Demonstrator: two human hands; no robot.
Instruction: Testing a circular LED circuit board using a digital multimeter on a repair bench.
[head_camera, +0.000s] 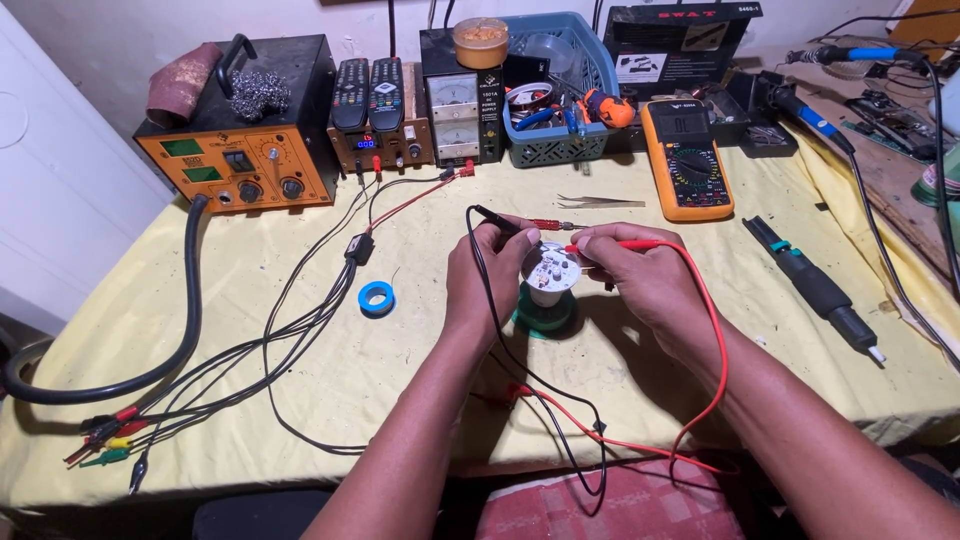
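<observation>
Yellow cloth covers the workbench in front of you, with a pale wall behind and instruments lined up along the back edge: an orange soldering station, a small power supply with two dials, a blue basket of odds and ends, and a yellow multimeter lying flat to your right.

You are in the middle of a probing step. Your left hand has its fingers pinched narrowly around the black probe, whose tip slants down toward the round white circuit board at the centre of the bench. Your right hand pinches the red probe the same way, its tip meeting the board from the opposite side. The board sits on top of a white bulb body that stands on a green base, between your two hands and close to the near edge of the cloth. Whether each tip truly touches a pad is too small to tell.

As a judgement, the next move calls for steady hands and a glance at the multimeter without letting either tip slide. The black and red leads loop down off the front edge, so keep them slack. Tweezers, a blue roll of tape and a black soldering iron lie well apart from the board.
</observation>
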